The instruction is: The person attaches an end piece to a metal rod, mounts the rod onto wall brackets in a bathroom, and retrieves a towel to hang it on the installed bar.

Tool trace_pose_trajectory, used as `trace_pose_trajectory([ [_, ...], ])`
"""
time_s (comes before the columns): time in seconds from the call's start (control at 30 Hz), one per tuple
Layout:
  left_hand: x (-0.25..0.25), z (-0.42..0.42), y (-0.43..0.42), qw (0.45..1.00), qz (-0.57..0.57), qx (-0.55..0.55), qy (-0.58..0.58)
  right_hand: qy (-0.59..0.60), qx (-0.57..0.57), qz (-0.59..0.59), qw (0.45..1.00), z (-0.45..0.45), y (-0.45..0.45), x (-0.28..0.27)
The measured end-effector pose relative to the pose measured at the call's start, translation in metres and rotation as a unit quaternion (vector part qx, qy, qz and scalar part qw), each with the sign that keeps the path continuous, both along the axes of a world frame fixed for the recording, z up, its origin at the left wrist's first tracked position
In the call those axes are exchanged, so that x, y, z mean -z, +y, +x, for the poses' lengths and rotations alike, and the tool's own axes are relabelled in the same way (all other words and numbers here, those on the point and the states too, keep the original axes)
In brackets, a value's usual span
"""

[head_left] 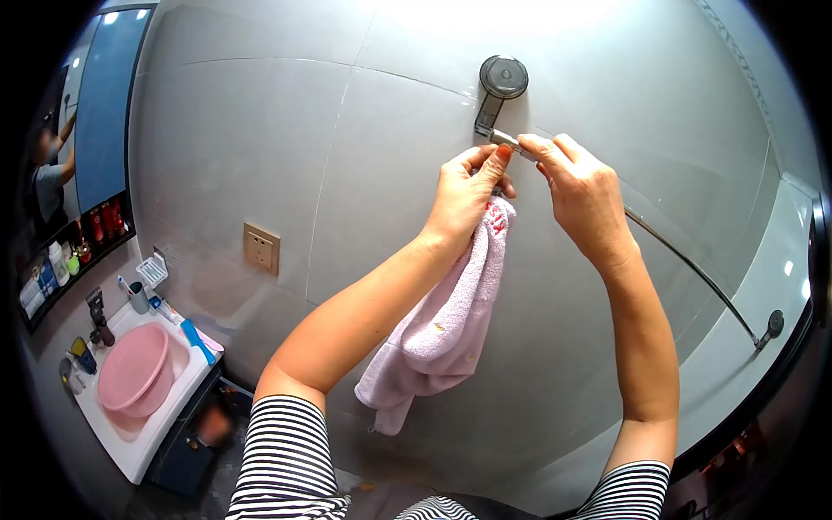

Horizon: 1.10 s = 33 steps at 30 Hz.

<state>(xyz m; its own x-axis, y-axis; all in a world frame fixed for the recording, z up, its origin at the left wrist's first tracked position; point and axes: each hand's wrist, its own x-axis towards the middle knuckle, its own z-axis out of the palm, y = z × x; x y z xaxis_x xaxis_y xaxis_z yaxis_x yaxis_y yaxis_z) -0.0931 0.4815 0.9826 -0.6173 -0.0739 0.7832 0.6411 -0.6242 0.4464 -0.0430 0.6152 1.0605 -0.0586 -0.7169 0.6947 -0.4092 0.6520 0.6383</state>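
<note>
My left hand [464,195] is closed on a pale pink towel [446,321] with red marks near its top, and the towel hangs down below the fingers. Its thumb and fingertips are up at the near end of a thin metal towel rail [693,262]. My right hand [582,198] grips the same rail just beside them, fingers wrapped round it. Right above, a round dark suction-cup holder [504,78] sits on the wall, its arm reaching down to the rail's end. Whether the rail is seated in that arm, I cannot tell.
The rail's far end meets another suction-cup holder [774,325] at the right. At lower left, a pink basin [136,371] stands in a white sink [130,459]. A socket [262,250] is on the grey tiled wall, and a mirror cabinet [104,104] hangs at upper left.
</note>
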Motion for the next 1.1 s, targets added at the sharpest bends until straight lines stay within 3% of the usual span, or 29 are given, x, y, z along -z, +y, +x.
trace_pose_trajectory([
  [0.2,-0.006,0.0,0.001,0.997,0.038,-0.063,-0.022,-0.003,-0.026,-0.015,1.0,0.021,0.011,-0.021],
  [0.27,-0.005,0.004,0.001,0.963,0.043,-0.263,0.028,0.0,-0.032,-0.017,0.999,0.023,0.016,-0.019],
  [0.33,-0.008,0.007,0.0,0.96,0.019,-0.281,0.007,-0.009,-0.009,-0.012,1.0,0.02,0.018,-0.016],
  [0.4,-0.013,0.005,-0.006,0.926,-0.035,-0.365,0.088,-0.01,-0.01,-0.007,1.0,0.018,0.014,-0.014],
  [1.1,-0.015,-0.016,-0.006,0.923,-0.007,-0.346,0.169,-0.014,-0.011,0.006,1.0,0.009,0.029,-0.004],
])
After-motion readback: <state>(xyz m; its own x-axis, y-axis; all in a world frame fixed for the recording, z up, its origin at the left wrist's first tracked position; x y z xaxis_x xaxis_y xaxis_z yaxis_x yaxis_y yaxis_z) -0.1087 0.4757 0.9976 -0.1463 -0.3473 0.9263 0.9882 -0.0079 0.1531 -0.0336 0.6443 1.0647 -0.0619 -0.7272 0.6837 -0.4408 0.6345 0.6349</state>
